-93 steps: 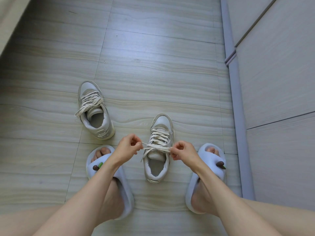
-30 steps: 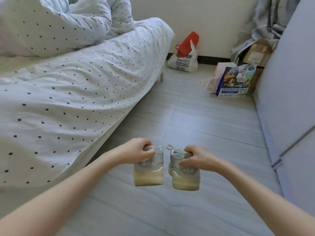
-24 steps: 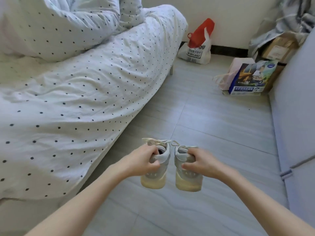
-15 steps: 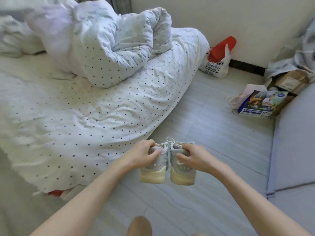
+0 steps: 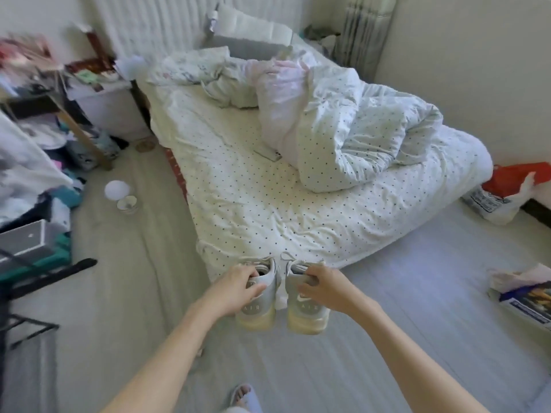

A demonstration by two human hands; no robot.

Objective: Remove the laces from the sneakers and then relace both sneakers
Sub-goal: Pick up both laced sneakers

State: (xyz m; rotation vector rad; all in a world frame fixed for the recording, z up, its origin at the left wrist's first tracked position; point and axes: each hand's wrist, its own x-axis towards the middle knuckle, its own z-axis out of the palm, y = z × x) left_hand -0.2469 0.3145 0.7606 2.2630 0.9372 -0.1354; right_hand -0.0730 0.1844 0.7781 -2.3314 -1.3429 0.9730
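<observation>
- We are holding 2 sneakers in the air above the floor (image 5: 417, 308), just in front of the near corner of the bed (image 5: 268, 204), heels toward us and soles down.
- Our left hand (image 5: 235, 289) is gripping the left sneaker (image 5: 258, 305) at its heel collar, fingers curled over the rim; our right hand (image 5: 326, 289) is gripping the right sneaker (image 5: 304, 308) the same way.
- The 2 shoes are hanging side by side, close but not touching.
- We are judging them light, with stiff soles and soft, collapsible uppers; the padded collar is giving a firm hold, while the thin, floppy lace (image 5: 286, 257) looping above the right collar is calling for a fingertip pinch.
- Whether both are fully laced we cannot tell from behind.
- On the floor, a red-and-white bag (image 5: 504, 192) is sagging by the wall, contents hidden, and a small bowl (image 5: 127, 203) is sitting left of the bed, contents unclear.
</observation>
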